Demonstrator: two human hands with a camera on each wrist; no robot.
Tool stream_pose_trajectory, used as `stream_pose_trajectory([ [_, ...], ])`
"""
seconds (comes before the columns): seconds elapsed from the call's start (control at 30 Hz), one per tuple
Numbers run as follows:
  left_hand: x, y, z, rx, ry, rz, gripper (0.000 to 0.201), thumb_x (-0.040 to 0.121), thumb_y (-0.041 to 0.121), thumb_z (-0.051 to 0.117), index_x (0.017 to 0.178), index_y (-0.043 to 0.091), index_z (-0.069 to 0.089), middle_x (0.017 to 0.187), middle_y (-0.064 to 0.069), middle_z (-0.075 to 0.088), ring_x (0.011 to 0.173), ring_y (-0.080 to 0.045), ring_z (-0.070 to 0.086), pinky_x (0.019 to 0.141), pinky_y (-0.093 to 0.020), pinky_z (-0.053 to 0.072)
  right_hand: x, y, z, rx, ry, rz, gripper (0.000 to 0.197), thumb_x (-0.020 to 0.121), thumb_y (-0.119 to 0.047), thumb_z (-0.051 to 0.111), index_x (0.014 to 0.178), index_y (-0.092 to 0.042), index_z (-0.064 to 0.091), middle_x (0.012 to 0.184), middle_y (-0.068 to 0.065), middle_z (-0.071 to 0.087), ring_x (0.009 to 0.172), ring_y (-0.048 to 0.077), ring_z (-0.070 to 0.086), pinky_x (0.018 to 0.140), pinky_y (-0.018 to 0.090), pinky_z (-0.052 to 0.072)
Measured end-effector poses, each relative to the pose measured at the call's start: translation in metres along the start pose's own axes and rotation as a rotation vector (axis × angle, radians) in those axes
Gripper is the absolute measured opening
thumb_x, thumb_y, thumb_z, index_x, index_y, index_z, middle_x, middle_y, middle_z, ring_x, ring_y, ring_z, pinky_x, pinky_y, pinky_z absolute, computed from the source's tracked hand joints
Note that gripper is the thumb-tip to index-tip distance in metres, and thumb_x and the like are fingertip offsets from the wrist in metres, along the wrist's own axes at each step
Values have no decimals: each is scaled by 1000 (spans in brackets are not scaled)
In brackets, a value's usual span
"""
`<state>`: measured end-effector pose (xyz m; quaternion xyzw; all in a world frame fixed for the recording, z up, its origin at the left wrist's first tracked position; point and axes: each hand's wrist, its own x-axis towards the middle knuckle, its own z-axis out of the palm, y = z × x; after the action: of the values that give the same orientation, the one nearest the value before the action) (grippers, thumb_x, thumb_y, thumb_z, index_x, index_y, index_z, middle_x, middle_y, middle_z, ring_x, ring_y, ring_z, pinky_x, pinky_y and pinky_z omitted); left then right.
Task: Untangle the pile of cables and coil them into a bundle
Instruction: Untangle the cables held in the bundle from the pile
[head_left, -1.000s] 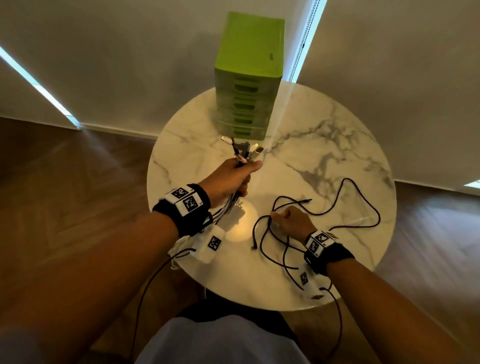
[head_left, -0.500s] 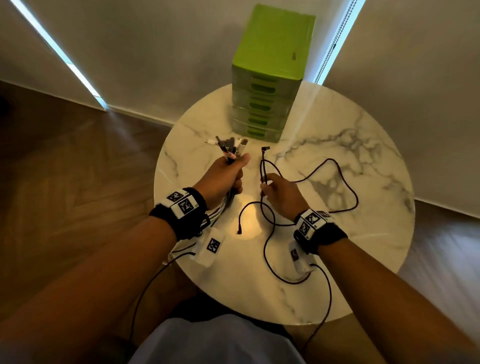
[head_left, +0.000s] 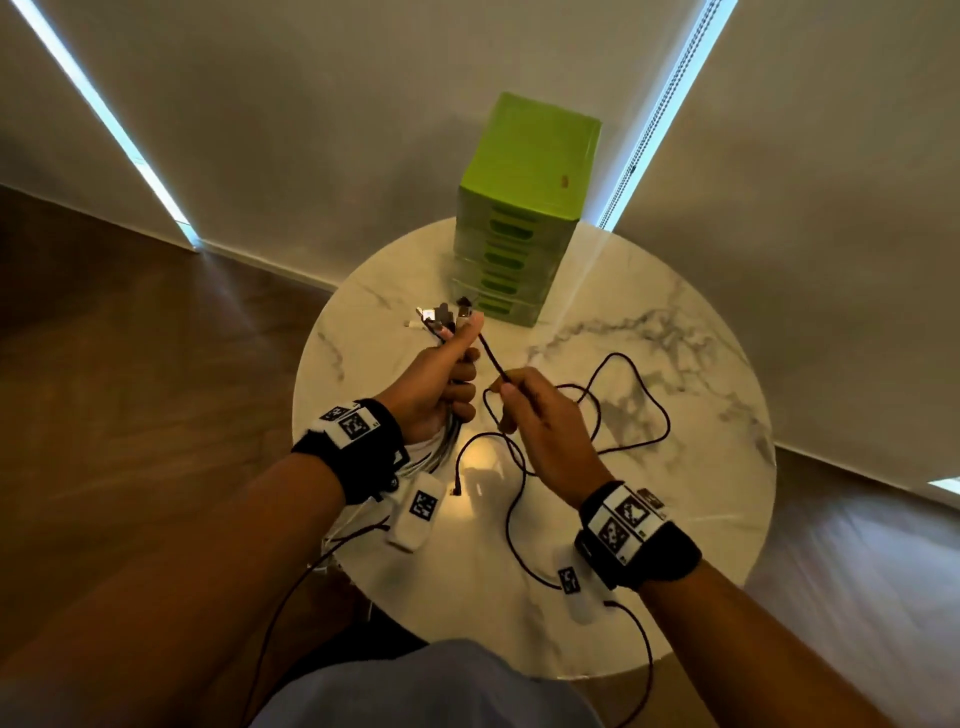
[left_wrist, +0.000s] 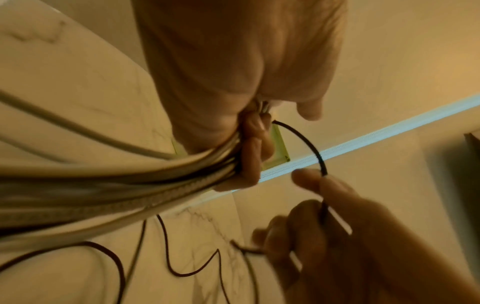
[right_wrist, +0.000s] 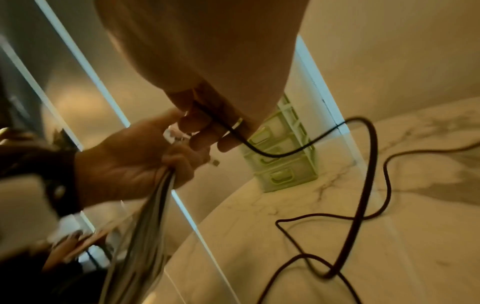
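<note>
My left hand (head_left: 460, 376) grips a bundle of grey and white cables (head_left: 441, 441) upright over the marble table (head_left: 675, 545). Their plug ends (head_left: 441, 317) stick out above the thumb. My right hand (head_left: 506, 387) pinches a thin black cable (head_left: 492, 356) just right of the bundle. The black cable's end reaches up to the plugs by the left thumb. The rest of it lies in loose loops (head_left: 649, 415) on the table. In the left wrist view the bundle (left_wrist: 116, 185) runs out under the left hand (left_wrist: 249, 144), and the black cable (left_wrist: 309, 146) arcs over to the right hand's fingers (left_wrist: 327, 189). In the right wrist view the black cable (right_wrist: 363, 185) drops from my fingers (right_wrist: 205, 125).
A green stack of small drawers (head_left: 524, 218) stands at the table's far edge, just behind the hands. White tagged sensor units (head_left: 418, 512) hang from both wrists with thin leads. Wooden floor (head_left: 130, 389) surrounds the table, and pale walls rise behind it.
My right hand has lifted the black cable off the table and carried its end left and up to the plug ends in my left hand. The left hand keeps its grip.
</note>
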<state>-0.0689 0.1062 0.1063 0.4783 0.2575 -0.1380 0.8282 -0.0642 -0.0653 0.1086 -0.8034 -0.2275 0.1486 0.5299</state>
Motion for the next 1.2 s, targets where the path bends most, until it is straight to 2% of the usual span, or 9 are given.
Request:
stream_pose_trajectory([
  [0.13, -9, 4, -7, -2, -44, 62, 27, 99, 39, 59, 84, 18, 52, 58, 9, 18, 46, -7, 16, 45, -21, 18, -17, 4, 12, -33, -195, 73, 16, 107, -28, 46, 103, -20, 59, 69, 11, 63, 67, 28, 61, 71, 43, 50],
  [0.2, -13, 2, -9, 57, -66, 93, 24, 103, 31, 56, 83, 17, 52, 57, 8, 20, 47, -7, 17, 45, -21, 19, -18, -1, 16, 46, -175, 82, 22, 108, -36, 43, 104, -19, 57, 69, 13, 64, 67, 32, 62, 70, 46, 51],
  [0.33, -21, -2, -4, 182, -115, 177, 25, 101, 29, 61, 80, 18, 50, 60, 3, 26, 50, -9, 21, 49, -26, 17, -8, -13, 22, 46, -104, 37, 24, 109, -35, 38, 104, -15, 51, 63, 4, 58, 58, 21, 56, 59, 31, 45],
  [0.5, -25, 1, -8, 55, -30, 166, 32, 91, 40, 70, 86, 25, 42, 64, 8, 22, 55, -11, 17, 47, -22, 27, -5, -13, 20, 75, 53, 43, 22, 107, -37, 40, 99, -17, 45, 64, -10, 43, 58, 14, 37, 56, 38, 33],
  [0.67, -31, -4, -9, 12, -97, 163, 56, 72, 52, 82, 99, 23, 42, 69, 4, 16, 62, -15, 12, 48, -23, 26, -17, -24, 20, -14, -24, -8, 20, 109, -32, 41, 99, -16, 48, 72, -5, 48, 61, 9, 42, 59, 30, 37],
  [0.77, -34, -7, -4, 118, -100, 176, 34, 87, 42, 74, 84, 20, 48, 61, 5, 36, 53, -11, 33, 47, -24, 28, -21, -26, 29, -113, -39, -6, 14, 109, -26, 41, 101, -22, 51, 78, -14, 60, 69, -3, 57, 64, 13, 41],
  [0.93, -39, -9, -2, 320, -39, 232, 38, 105, 30, 51, 70, 17, 46, 54, 4, 44, 49, -12, 42, 50, -25, 37, -23, -33, 33, -162, -60, 58, 21, 109, -32, 39, 95, -27, 53, 87, -16, 65, 79, -10, 62, 71, 15, 45],
  [1.1, -37, -1, -5, 257, 18, 276, 33, 106, 41, 46, 85, 16, 46, 62, 3, 43, 62, -15, 56, 64, -33, 54, -37, -15, 37, -413, -55, 5, 46, 104, -57, 22, 74, -35, 50, 63, -17, 59, 67, 3, 60, 91, 48, 46],
  [1.2, -37, 5, -10, 134, -12, 268, 27, 107, 39, 43, 93, 15, 42, 63, 3, 37, 60, -21, 62, 75, -44, 60, -46, 3, 36, -486, -94, -18, 49, 100, -63, 15, 75, -35, 46, 58, -20, 56, 61, 4, 56, 92, 49, 45],
])
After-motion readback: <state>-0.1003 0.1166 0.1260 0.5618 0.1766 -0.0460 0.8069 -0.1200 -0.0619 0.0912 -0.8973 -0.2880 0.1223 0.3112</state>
